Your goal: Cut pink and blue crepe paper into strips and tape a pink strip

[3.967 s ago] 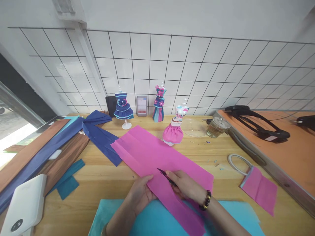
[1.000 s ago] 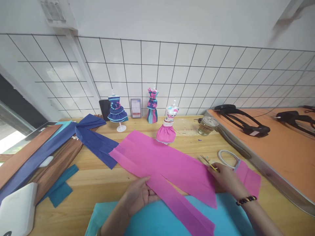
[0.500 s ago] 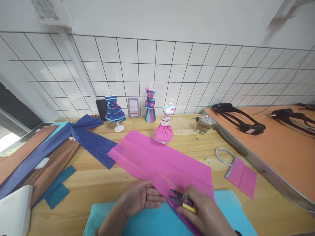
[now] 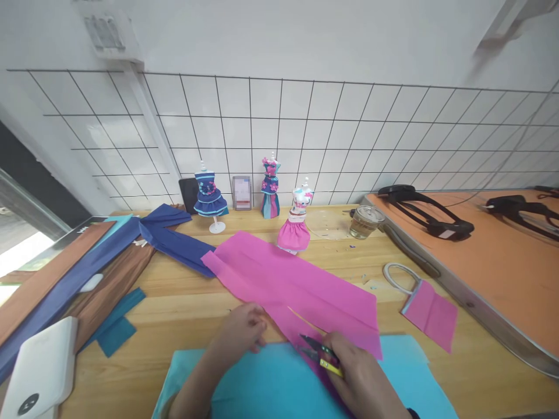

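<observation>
My right hand (image 4: 356, 372) grips thread snips (image 4: 321, 354) with black and yellow handles, their blades apart over the near part of a long pink cloth (image 4: 283, 273). A narrow slit showing wood runs through the cloth just beyond the blades. At the cloth's near left edge my left hand (image 4: 240, 334) has its fingers curled in; whether they pinch the edge is hidden. A light blue cloth (image 4: 271, 372) lies flat beneath both forearms, partly under the pink one.
Three small dressed mannequins, including one in a pink skirt (image 4: 294, 233), stand at the back. A lidded glass (image 4: 364, 221) and a white ring with pink cloth (image 4: 432, 314) are right. Blue cloth (image 4: 177, 244), brown cloth (image 4: 113, 282) and a white device (image 4: 43, 366) lie left.
My left hand has turned from palm up with fingers stretched out to fingers curled, moving left and up along the cloth edge. The snips have barely moved. The view has shifted slightly.
</observation>
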Demonstrator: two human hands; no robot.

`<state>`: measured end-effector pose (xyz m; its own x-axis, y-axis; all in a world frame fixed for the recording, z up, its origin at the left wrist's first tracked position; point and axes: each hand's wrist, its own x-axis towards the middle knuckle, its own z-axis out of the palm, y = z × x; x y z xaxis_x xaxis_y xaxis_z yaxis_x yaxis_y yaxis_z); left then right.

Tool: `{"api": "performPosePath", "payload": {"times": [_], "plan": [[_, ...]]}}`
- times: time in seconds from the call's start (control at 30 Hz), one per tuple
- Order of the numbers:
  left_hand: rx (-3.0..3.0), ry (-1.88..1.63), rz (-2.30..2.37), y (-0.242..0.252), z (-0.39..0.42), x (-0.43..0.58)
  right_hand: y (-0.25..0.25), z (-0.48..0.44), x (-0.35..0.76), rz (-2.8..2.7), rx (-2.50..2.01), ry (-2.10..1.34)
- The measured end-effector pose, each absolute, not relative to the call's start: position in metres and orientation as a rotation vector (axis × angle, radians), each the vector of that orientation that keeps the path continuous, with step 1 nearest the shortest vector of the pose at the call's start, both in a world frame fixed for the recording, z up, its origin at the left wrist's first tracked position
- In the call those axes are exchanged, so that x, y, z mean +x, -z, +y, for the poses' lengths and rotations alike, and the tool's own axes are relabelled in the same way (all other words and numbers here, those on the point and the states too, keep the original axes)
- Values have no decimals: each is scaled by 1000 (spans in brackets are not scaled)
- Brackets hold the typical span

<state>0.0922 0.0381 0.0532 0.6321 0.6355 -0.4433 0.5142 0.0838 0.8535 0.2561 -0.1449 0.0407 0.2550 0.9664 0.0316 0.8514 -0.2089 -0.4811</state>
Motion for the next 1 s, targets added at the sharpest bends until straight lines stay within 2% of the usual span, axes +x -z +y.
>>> {"api": "performPosePath", "payload": {"times": [0.13,0.23,0.4,0.67,1.0], "plan": [[2367,-396,1078,-48,50,87,-53,-140,264,-1437,-2130,-600],[2642,-484,762,-45,58,88,-61,-134,270,-1348,-2100,-666],[2445,-526,327,-35,68,95,-68,-127,274,-1306,-2059,-704],[2309,-410,364,-14,68,96,-68,-116,275,-1323,-2147,-630],[2418,-391,335,-11,69,93,-64,-98,278,-1285,-2130,-973]]}}
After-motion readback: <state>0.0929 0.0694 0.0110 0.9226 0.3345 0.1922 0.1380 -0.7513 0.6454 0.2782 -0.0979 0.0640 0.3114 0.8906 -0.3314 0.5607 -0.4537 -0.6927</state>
